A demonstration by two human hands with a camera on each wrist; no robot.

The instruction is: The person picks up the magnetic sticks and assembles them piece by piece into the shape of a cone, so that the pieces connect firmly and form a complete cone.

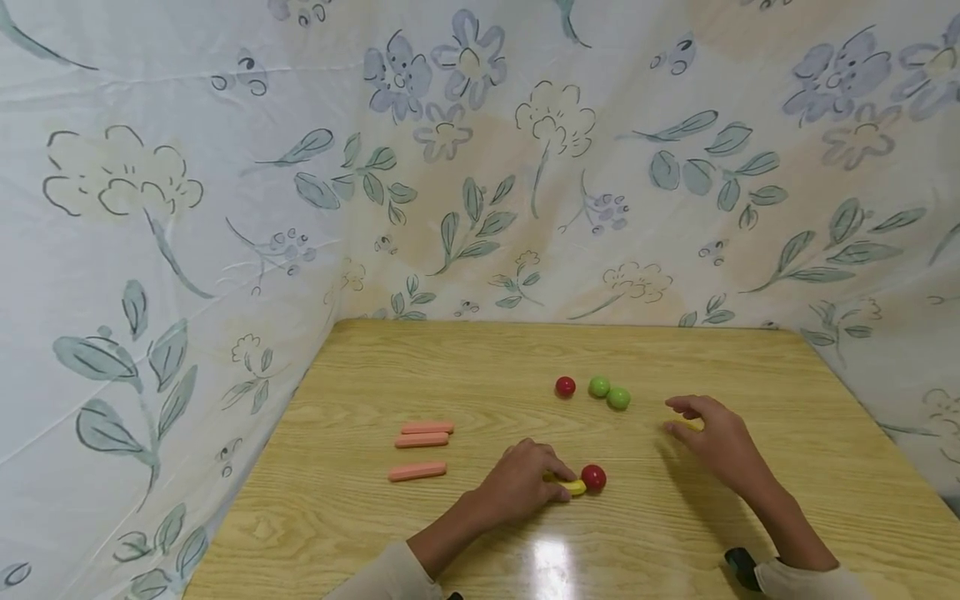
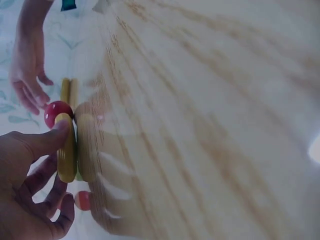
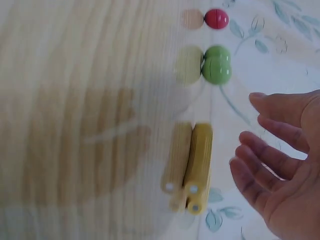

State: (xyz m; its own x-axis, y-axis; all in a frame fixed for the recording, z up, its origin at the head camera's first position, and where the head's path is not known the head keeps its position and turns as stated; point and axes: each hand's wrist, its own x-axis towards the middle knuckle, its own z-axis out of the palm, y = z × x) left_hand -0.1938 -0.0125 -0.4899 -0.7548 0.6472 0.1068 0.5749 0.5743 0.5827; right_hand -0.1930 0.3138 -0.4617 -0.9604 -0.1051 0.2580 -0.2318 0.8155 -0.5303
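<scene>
My left hand [image 1: 521, 479] pinches a yellow toy banana [image 1: 576, 487] low over the wooden table. In the left wrist view, the thumb lies along that banana [image 2: 66, 155], with the other fingers behind it. A red ball [image 1: 594, 477] sits right by the banana's tip. My right hand [image 1: 723, 446] hovers at the right, fingers apart and loosely bent, holding nothing. Beside it, in the right wrist view, a pair of yellow toy bananas [image 3: 200, 155] lies on the table; in the head view the hand mostly hides them.
Three pink toy sausages [image 1: 422, 439] lie at the left of the table [image 1: 360, 375]. Farther back are another red ball [image 1: 566, 387] and two touching green balls [image 1: 609, 392]. A flowered cloth [image 1: 480, 167] hangs behind the table and along its sides.
</scene>
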